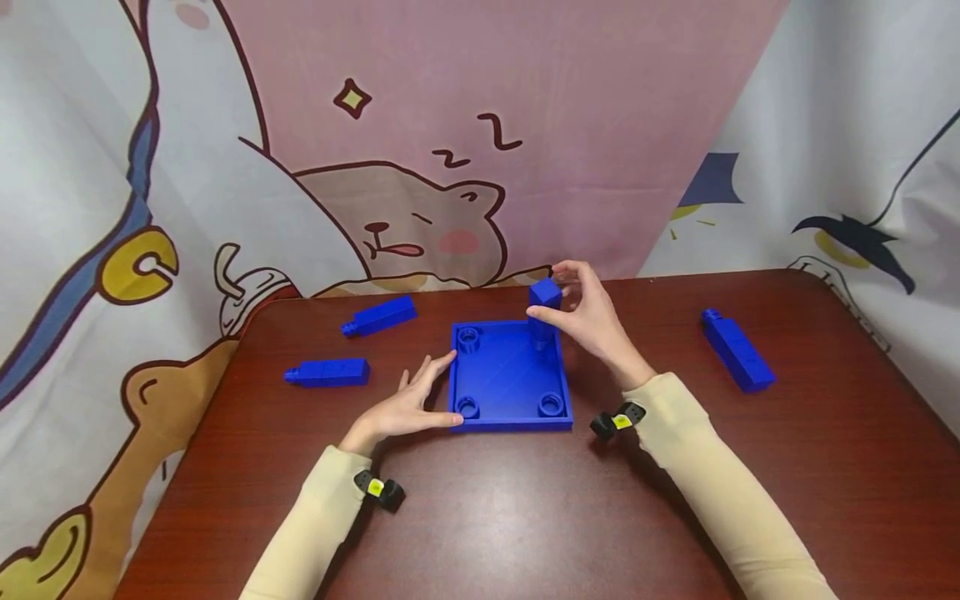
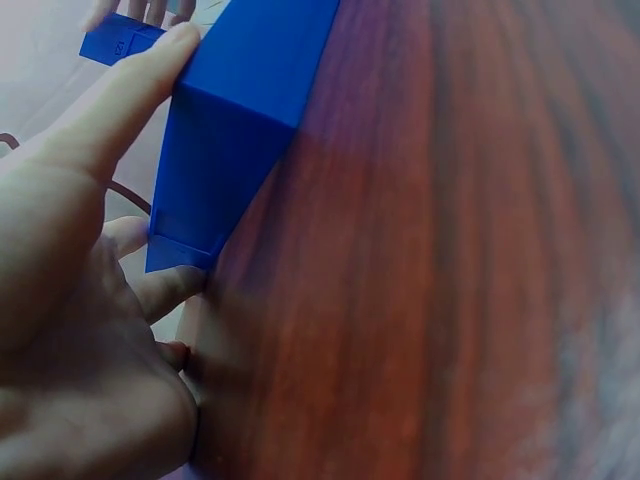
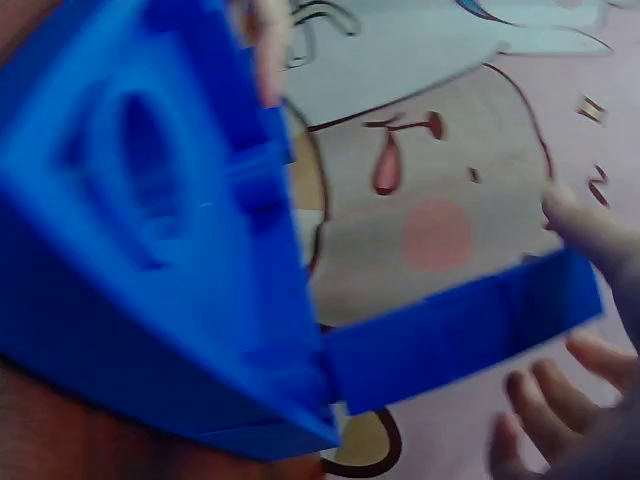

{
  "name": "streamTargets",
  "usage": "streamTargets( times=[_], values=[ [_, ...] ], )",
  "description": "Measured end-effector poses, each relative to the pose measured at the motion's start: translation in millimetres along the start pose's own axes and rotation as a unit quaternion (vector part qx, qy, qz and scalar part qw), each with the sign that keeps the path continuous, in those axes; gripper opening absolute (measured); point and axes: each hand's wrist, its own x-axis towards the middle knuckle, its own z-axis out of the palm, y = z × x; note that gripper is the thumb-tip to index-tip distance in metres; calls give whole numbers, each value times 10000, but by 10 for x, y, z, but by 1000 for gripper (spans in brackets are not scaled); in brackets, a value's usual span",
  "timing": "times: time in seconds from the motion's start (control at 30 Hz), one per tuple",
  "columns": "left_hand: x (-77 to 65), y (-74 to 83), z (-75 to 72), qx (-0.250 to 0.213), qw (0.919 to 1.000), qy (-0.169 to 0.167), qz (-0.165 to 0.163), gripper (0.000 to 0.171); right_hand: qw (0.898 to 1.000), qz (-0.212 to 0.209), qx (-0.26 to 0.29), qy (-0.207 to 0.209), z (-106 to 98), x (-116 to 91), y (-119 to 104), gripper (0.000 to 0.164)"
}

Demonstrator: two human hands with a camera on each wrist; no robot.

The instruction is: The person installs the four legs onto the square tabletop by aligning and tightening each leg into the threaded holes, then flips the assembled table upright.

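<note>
Head view: gripping an upright post [image 1: 546, 296] near the top with the fingers of the right hand [image 1: 597, 323], at the far right corner of the tray [image 1: 510, 379], but cannot tell how deeply seated; resting the left hand [image 1: 407, 409] against the tray's left edge with fingers spread and thumb at the near corner; on the tabletop [image 1: 480, 517], with two posts [image 1: 384, 315] lying to the tray's left and a lone post [image 1: 738, 352] to its right

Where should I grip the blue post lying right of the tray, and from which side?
I'd likely pinch that blue post across its long sides, mid-body, coming from above: it lies flat on the table, apart from other things, and this leaves its narrower far end free.
</note>
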Motion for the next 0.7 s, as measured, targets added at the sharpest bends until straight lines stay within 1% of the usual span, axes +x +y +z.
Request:
streamTargets(
  times=[0.07, 0.13, 0.23, 0.3, 0.37, 0.43, 0.5, 0.7],
  values=[
    [0, -4, 1, 3, 10000, -3, 8, 95, 9963, 64, 456, -729, -98, 53, -2, 70],
    [-1, -7, 1, 0, 10000, 0, 27, 95, 9852, 114, 844, -1484, -207, 119, -12, 71],
    [-1, -13, 0, -5, 10000, -5, 36, 95, 9632, 34, 1054, -2473, -345, 225, -28, 67],
    [-1, -17, 2, 2, 10000, 4, 30, 95, 9519, -36, 1007, -2895, -393, 285, -23, 63],
    [3, -25, 1, 1, 10000, 7, 15, 95, 9453, -53, 892, -3137, -409, 327, -13, 58],
    [5, -25, -1, -1, 10000, 4, 3, 95, 9434, 9, 784, -3221, -403, 349, 5, 53],
    [7, -25, -3, -4, 10000, 2, -9, 96, 9434, 16, 696, -3243, -388, 360, 25, 48],
    [13, -26, -3, -13, 10000, -27, -38, 96, 9481, -205, 628, -3111, -347, 359, 75, 40]
  ],
)
